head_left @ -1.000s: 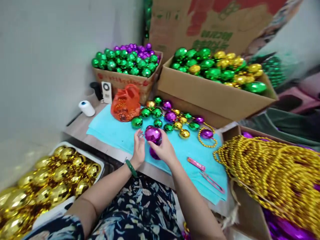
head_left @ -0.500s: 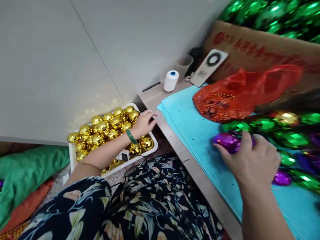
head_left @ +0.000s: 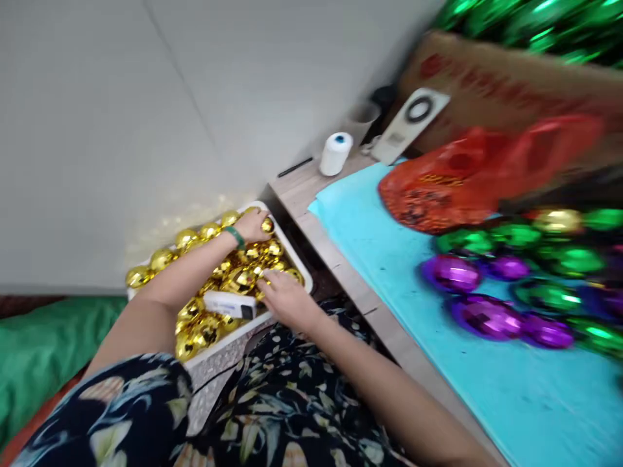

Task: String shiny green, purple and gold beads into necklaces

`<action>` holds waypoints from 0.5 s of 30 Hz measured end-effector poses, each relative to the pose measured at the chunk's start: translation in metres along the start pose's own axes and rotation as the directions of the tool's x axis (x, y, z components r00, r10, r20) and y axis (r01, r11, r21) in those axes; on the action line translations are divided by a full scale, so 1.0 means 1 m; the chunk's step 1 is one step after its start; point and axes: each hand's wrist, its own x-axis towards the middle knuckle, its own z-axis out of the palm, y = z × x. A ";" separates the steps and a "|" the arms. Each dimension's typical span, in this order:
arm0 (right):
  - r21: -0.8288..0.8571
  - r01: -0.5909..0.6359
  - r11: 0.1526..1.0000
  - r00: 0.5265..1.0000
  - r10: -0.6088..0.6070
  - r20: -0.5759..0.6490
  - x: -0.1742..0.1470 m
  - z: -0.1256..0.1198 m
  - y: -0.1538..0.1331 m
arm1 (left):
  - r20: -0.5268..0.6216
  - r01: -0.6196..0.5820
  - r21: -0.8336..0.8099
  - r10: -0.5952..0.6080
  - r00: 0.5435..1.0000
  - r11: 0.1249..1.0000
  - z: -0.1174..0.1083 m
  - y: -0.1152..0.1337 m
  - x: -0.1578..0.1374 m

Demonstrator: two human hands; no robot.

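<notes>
Shift since the earlier frame: your right hand (head_left: 287, 298) has left the purple faceted balls (head_left: 491, 318) on the cloth and come across to the white tray (head_left: 308, 280); your left hand (head_left: 253, 226) has gone from the tray's table-side edge to further in over its far end.
Left hand: palm down, fingers curled by a small gold ball (head_left: 267, 225) that shows at the fingertips; you cannot tell from here whether it is gripped. Green bangle (head_left: 234, 237) on this wrist.
Right hand: fingers reaching over the tray's near rim, tips among the gold faceted balls (head_left: 240, 280); grip hidden, cannot tell.
Gold stock: heaped inside the tray, beside the table (head_left: 304, 188) and below its top. A white box-shaped object (head_left: 228, 303) lies on them, between your left forearm and right hand.
Blue cloth (head_left: 389, 253): spread on the tabletop; the purple balls lie near green faceted balls (head_left: 548, 295), blurred.
Behind the balls: red-orange plastic bag (head_left: 438, 191), resting on the cloth before a cardboard box (head_left: 487, 81) with green shiny pieces above it.
Table corner: white thread spool (head_left: 335, 154) upright, black pen-like stick (head_left: 295, 167) lying beside it, cup (head_left: 363, 121) just behind.
</notes>
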 end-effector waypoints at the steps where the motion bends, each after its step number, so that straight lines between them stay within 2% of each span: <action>1: 0.006 -0.009 1.000 1.000 0.009 -0.009 -0.003 -0.006 -0.001 | -0.021 -0.026 -0.004 0.026 0.999 1.000 -0.008 0.005 -0.002; 3: -0.021 -0.059 0.998 0.997 0.058 -0.045 -0.018 -0.024 0.005 | -0.120 -0.070 -0.061 0.062 0.991 0.996 -0.022 0.019 -0.003; 5: -0.055 -0.168 0.984 0.979 0.160 -0.124 -0.043 -0.047 0.015 | -0.213 -0.190 -0.165 0.153 0.965 0.968 -0.034 0.045 0.005; 7: -0.052 -0.311 0.949 0.924 0.289 -0.250 -0.073 -0.070 0.025 | -0.213 -0.340 -0.250 0.291 0.933 0.907 -0.040 0.085 0.020; 10: -0.022 -0.514 0.858 0.777 0.455 -0.435 -0.125 -0.097 0.033 | -0.190 -0.562 -0.295 0.529 0.827 0.773 -0.034 0.156 0.051; 12: -0.018 -0.645 0.764 0.667 0.552 -0.500 -0.167 -0.108 0.031 | -0.188 -0.644 -0.285 0.617 0.764 0.710 -0.020 0.196 0.073; 13: -0.013 -0.713 0.701 0.605 0.606 -0.517 -0.191 -0.112 0.029 | -0.192 -0.660 -0.271 0.633 0.750 0.700 -0.011 0.212 0.083; 14: -0.001 -0.786 0.618 0.524 0.666 -0.531 -0.218 -0.114 0.026 | -0.199 -0.669 -0.244 0.639 0.743 0.702 -0.001 0.225 0.093; 15: 0.018 -0.859 0.512 0.420 0.724 -0.547 -0.246 -0.115 0.020 | -0.215 -0.683 -0.203 0.648 0.730 0.702 0.009 0.235 0.103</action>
